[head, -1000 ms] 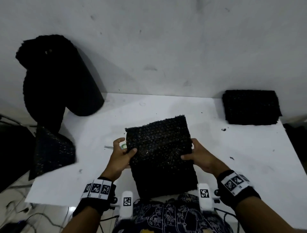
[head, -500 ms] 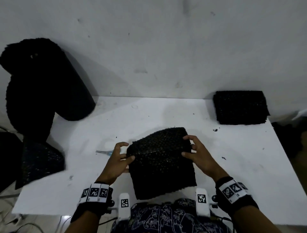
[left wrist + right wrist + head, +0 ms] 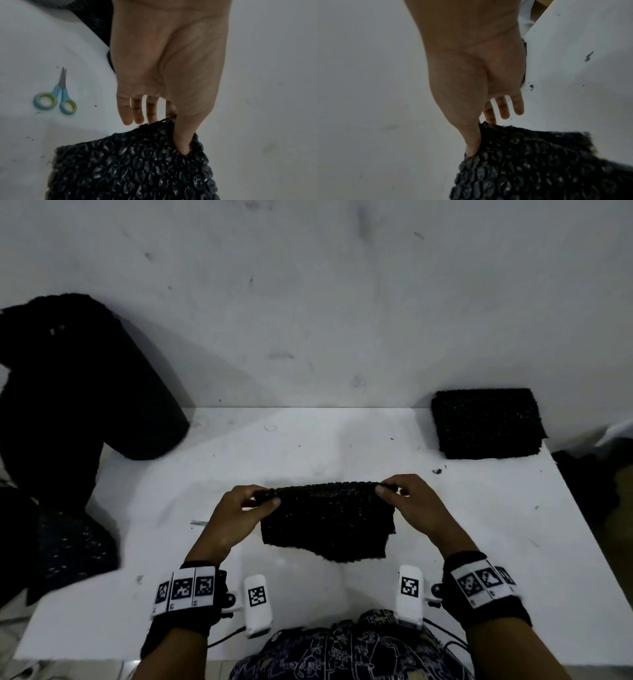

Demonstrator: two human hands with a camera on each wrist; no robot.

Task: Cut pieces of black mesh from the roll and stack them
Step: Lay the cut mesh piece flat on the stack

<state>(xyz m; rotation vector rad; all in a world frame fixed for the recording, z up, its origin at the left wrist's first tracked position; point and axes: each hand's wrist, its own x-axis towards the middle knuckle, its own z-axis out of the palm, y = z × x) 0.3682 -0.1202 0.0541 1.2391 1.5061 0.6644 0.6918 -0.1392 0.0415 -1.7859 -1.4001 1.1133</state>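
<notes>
Pinching the top corners of the cut mesh piece, the left hand and right hand hold it above the table, thumbs clamped on it. Scissors lie left of the left hand; the stack sits beyond the right hand.

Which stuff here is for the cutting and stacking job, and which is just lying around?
For the job:
cut mesh piece, pinched by left hand and right hand
mesh roll
stack of cut pieces
scissors

Just lying about:
black scraps on white table
</notes>
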